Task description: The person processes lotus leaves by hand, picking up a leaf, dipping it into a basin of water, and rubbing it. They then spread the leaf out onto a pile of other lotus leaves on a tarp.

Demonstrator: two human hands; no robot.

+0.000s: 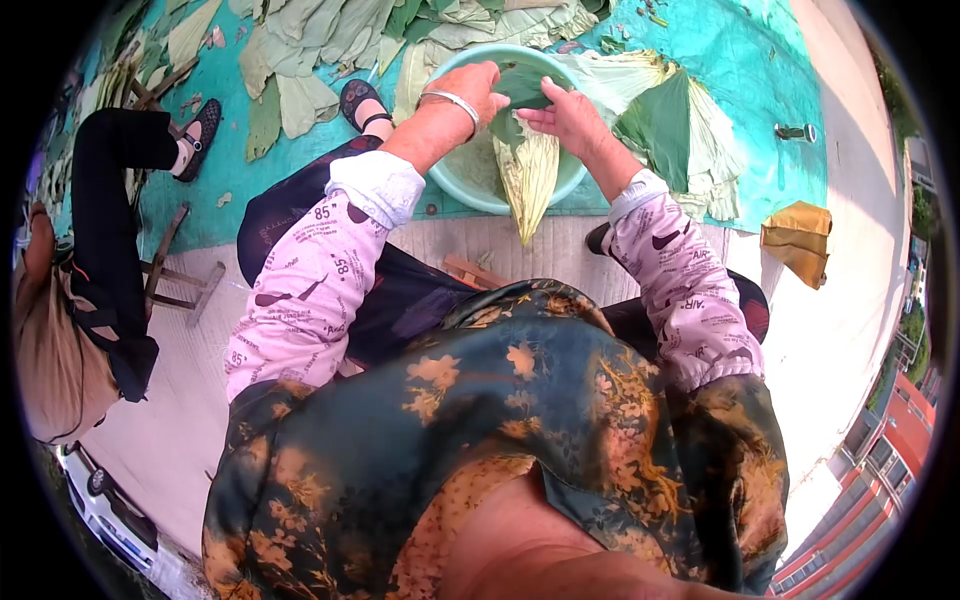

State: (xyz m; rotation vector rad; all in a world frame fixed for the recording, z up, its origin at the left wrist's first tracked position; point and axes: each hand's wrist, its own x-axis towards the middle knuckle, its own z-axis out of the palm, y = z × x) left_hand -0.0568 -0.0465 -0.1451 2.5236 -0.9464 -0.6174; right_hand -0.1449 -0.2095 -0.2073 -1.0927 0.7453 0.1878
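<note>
A pale green plastic basin (pixel 449 184) stands in front of me. Over its near side hangs a folded lotus leaf (pixel 528 172), dark green at the top and yellowish with ribs towards its tip. My left hand (pixel 465 97), with a silver bangle at the wrist, is closed over the basin, its fingers curled at the upper part of the leaf. My right hand (pixel 572 118) is beside the leaf with thumb and fingers apart. Whether its fingertips touch the leaf I cannot tell.
More lotus leaves (pixel 665 130) fan out right of the basin, and a pile of leaves (pixel 320 40) covers the green sheet (pixel 775 85) at the back. A can-like object (pixel 795 132) and a brown bag (pixel 797 240) lie right. Another person (pixel 85 330) sits left, near a wooden stool (pixel 180 272).
</note>
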